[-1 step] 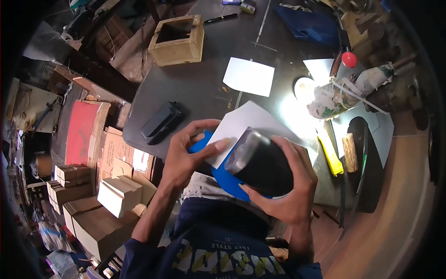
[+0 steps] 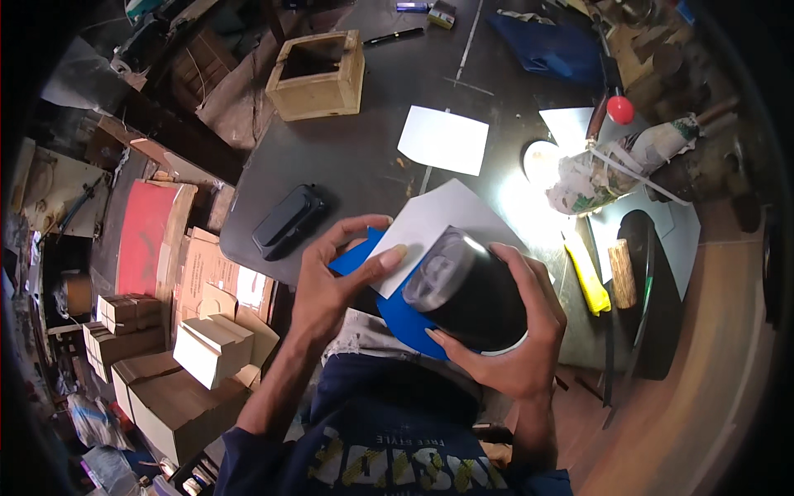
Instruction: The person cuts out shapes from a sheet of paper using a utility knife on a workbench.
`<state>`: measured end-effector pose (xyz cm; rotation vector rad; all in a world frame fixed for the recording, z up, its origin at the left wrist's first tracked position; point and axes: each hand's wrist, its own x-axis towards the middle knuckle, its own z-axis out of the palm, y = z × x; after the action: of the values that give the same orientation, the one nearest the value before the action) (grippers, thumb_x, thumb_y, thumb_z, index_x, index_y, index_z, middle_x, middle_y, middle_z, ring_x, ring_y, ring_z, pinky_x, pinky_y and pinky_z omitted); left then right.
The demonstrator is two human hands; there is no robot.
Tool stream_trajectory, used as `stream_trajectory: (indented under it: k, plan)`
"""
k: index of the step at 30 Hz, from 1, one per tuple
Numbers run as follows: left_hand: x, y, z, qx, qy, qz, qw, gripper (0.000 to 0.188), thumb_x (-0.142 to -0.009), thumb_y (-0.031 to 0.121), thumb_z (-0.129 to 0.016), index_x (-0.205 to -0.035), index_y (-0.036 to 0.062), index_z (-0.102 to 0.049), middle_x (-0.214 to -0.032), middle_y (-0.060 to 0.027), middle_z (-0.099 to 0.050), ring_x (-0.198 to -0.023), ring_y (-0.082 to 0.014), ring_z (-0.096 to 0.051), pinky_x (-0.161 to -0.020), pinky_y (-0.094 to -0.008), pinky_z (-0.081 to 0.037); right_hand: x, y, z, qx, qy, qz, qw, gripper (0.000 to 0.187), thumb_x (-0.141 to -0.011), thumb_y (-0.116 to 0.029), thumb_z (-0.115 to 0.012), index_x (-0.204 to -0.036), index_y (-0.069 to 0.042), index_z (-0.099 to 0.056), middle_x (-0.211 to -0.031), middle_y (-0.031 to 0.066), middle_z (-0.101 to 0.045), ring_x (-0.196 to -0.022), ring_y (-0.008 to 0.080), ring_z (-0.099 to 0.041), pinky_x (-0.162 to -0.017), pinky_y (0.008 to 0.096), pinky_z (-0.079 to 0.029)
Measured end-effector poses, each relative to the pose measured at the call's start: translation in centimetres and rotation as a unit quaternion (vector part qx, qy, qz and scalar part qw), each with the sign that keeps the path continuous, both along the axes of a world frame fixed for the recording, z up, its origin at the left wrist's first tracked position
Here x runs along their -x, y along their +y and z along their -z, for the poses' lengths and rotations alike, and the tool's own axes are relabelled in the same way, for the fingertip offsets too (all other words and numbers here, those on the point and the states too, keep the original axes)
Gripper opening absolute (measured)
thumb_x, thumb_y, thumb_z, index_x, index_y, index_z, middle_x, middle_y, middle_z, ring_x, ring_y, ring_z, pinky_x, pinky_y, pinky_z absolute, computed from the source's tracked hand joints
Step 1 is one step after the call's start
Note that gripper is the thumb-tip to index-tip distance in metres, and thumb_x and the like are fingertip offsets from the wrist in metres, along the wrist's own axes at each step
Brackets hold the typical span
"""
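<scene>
My left hand (image 2: 335,273) pinches a white sheet (image 2: 451,205) together with a blue sheet (image 2: 411,321), thumb on top of the white one. The fingers of my right hand (image 2: 529,331) curve round a thick black object (image 2: 482,291) with a rounded body and a shiny grey end. That end faces my left hand and rests over the white sheet. Part of the blue sheet shows beneath the black object. Its far side is hidden, and I cannot make out its exact kind. Both hands are above my lap, at the table's near edge.
On the dark table (image 2: 356,174) lie another white sheet (image 2: 444,139), a black case (image 2: 289,221), a wooden box (image 2: 316,76) and a pen (image 2: 394,36). A lit lamp (image 2: 542,162), a yellow tool (image 2: 587,277) and a wooden stick (image 2: 622,273) are at right. Cardboard boxes (image 2: 178,397) stand lower left.
The black object has tilted slightly in my right hand, and its shiny end shows more sharply. My left hand keeps its pinch on the sheets.
</scene>
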<state>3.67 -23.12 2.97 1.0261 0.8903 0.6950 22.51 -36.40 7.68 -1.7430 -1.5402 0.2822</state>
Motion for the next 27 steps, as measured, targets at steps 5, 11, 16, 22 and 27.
stream_trajectory:
  k: [5,11,16,22,27]
  plan:
    - [-0.5,-3.7,-0.4,-0.042,-0.042,-0.004,0.998,0.029,-0.097,0.015,-0.077,-0.119,-0.004,-0.072,-0.108,-0.0089,-0.076,-0.098,-0.0116,-0.067,-0.089,-0.0301,-0.055,1.2,-0.6,0.6,-0.027,0.015,0.051,0.998,0.087,-0.059,-0.018,-0.094,-0.135,0.004,-0.057,-0.121,0.0223,-0.061,-0.112,0.0361,-0.063,-0.096,0.0456,-0.052]
    - [-0.6,-3.6,0.6,-0.001,-0.067,-0.015,0.998,0.032,-0.098,0.017,-0.075,-0.121,-0.0042,-0.07,-0.11,-0.0075,-0.075,-0.1,-0.0116,-0.068,-0.091,-0.029,-0.052,1.1,-0.7,1.1,-0.036,0.007,0.053,0.998,0.089,-0.057,-0.018,-0.094,-0.135,0.005,-0.057,-0.123,0.0223,-0.058,-0.111,0.0374,-0.062,-0.096,0.046,-0.052]
    - [-0.9,-3.7,2.2,0.055,-0.099,-0.022,0.993,0.029,-0.1,0.016,-0.072,-0.121,-0.0031,-0.07,-0.103,-0.0046,-0.075,-0.095,-0.0074,-0.067,-0.089,-0.0262,-0.052,0.2,-0.7,1.3,-0.053,0.05,0.018,0.997,0.09,-0.055,-0.019,-0.093,-0.133,0.007,-0.057,-0.12,0.0205,-0.061,-0.111,0.0336,-0.065,-0.098,0.0445,-0.051]
    - [-1.1,-3.1,1.0,0.076,-0.116,-0.027,0.99,0.031,-0.102,0.016,-0.069,-0.127,-0.0028,-0.065,-0.101,-0.0074,-0.076,-0.092,-0.0122,-0.071,-0.086,-0.0287,-0.056,-0.7,-1.4,1.3,-0.042,0.244,-0.002,0.969,0.084,-0.058,-0.02,-0.091,-0.131,0.006,-0.06,-0.119,0.0196,-0.066,-0.113,0.0291,-0.066,-0.098,0.0436,-0.053]
    - [-0.6,-0.9,1.0,-0.071,0.048,0.004,0.996,0.046,-0.101,0.017,-0.07,-0.136,-0.0033,-0.048,-0.107,-0.0196,-0.075,-0.095,-0.0221,-0.074,-0.084,-0.0344,-0.06,-2.0,-2.5,2.3,-0.052,0.486,0.092,0.868,0.1,-0.061,-0.015,-0.091,-0.146,0.003,-0.042,-0.135,0.0189,-0.059,-0.122,0.03,-0.063,-0.106,0.0447,-0.051]
